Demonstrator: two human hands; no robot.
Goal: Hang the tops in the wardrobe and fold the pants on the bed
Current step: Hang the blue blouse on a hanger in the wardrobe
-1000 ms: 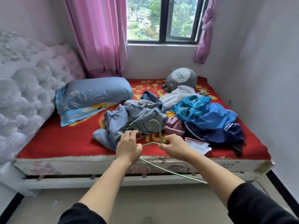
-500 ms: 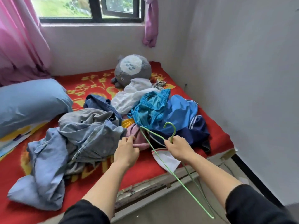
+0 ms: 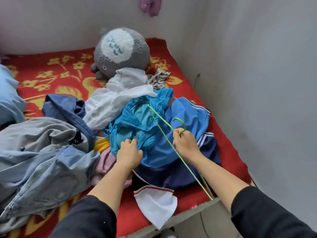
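A pile of clothes lies on the red flowered bed [image 3: 228,148]. On top is a bright turquoise top [image 3: 133,124], and my left hand [image 3: 128,153] grips its lower edge with curled fingers. My right hand [image 3: 186,145] holds a thin green wire hanger [image 3: 163,133] just below its hook, above a blue and navy striped jacket [image 3: 187,117]. A white garment [image 3: 118,98] lies behind the turquoise top. Grey-blue denim clothes [image 3: 42,152] sprawl at the left. The wardrobe is out of view.
A grey plush toy [image 3: 121,50] sits at the back of the bed. The white wall [image 3: 257,83] runs close along the bed's right side. A blue pillow [image 3: 8,98] shows at the left edge. A white pocket-like piece [image 3: 156,205] hangs over the bed's front edge.
I have moved closer and turned right toward the pile. My left hand has reached forward and taken hold of the turquoise top. The hanger stays in my right hand.
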